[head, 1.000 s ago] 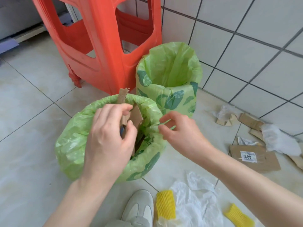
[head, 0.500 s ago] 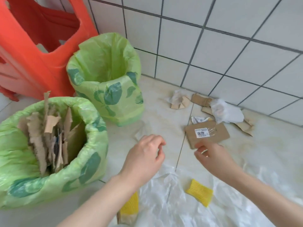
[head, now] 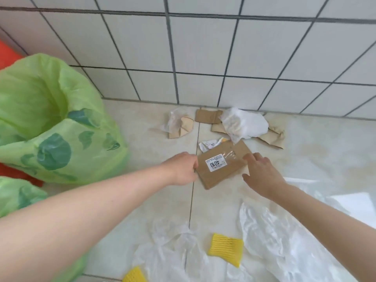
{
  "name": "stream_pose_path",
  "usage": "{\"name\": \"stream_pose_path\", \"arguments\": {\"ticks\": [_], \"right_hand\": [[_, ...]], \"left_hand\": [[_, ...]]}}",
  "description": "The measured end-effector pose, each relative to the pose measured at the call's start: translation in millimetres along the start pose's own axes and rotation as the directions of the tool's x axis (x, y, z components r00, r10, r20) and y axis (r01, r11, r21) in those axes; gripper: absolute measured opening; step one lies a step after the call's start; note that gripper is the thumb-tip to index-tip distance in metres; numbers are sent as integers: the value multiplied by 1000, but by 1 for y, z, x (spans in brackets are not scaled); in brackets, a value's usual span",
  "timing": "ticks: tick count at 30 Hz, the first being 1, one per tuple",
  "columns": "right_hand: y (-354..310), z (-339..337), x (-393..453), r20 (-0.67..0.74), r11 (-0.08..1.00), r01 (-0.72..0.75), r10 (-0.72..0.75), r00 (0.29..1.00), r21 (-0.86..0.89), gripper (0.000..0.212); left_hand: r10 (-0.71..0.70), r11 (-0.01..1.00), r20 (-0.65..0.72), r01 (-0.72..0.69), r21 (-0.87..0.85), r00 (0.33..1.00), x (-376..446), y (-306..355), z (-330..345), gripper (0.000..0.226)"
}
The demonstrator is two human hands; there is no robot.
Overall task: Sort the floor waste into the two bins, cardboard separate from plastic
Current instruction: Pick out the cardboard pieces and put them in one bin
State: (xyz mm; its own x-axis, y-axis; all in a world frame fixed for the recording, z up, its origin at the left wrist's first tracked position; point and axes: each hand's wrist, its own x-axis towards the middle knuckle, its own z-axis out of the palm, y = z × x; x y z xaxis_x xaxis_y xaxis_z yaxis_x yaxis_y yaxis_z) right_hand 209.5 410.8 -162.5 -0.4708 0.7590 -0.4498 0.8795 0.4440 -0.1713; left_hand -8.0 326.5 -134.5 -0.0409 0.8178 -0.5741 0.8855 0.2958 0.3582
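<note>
The left hand (head: 181, 169) is now at the left edge of the labelled cardboard piece (head: 221, 164), fingers curled against that edge; whether they already pinch it cannot be told, since the fingertips are hidden behind the knuckles. The right hand (head: 261, 174) has come down on the opposite edge, fingers spread and extended, fingertips touching the cardboard near its taped patch. A second ago both hands were at the near bin, pushing cardboard scraps into it; half a second ago they hovered above the floor, short of the piece.

The cardboard piece lies flat on the floor tile, white label up, between the two hands. It is well apart from the far bin (head: 50, 119) — the one at the left with the green liner.

Judgement: one deposit is complete and the next pickup is beginning. The piece belongs with the cardboard already sorted. More waste remains: cardboard scraps (head: 207, 116) and a crumpled white bag (head: 244, 123) by the wall, clear plastic film (head: 274, 237) and a yellow foam sleeve (head: 225, 249) in the foreground — sorting is far from finished.
</note>
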Motion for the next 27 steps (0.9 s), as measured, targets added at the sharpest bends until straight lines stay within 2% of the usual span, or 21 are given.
{"name": "stream_pose_path", "arguments": {"ticks": [4,9,11,13,17,20,22,27], "right_hand": [[6,-4,22,-18,981,108,-112,994,-162,61],[-7,-2,46,47,915,316,-315,948,-252,91],[-9,-1,51,96,892,362,-349,932,-272,101],[-8,1,55,133,885,374,-350,927,-278,105],[-5,4,56,140,867,374,-347,927,-329,98],[-5,10,50,129,880,341,-316,940,-331,86],[-5,14,44,90,898,316,-303,949,-306,84],[-5,15,29,-22,904,277,-301,954,-327,87]], "left_hand": [[18,983,-69,-5,181,997,47,22,2,43],[157,893,-146,-77,444,977,75,25,12,44],[181,866,-186,-67,495,966,81,15,8,44],[145,878,-247,-9,479,958,85,1,-1,44],[-26,891,-322,168,422,946,97,-28,-16,48],[-80,891,-279,194,411,957,102,-41,-13,59],[-46,893,-285,168,418,957,100,-43,-6,62],[127,878,-368,67,473,921,80,-41,15,44]]}}
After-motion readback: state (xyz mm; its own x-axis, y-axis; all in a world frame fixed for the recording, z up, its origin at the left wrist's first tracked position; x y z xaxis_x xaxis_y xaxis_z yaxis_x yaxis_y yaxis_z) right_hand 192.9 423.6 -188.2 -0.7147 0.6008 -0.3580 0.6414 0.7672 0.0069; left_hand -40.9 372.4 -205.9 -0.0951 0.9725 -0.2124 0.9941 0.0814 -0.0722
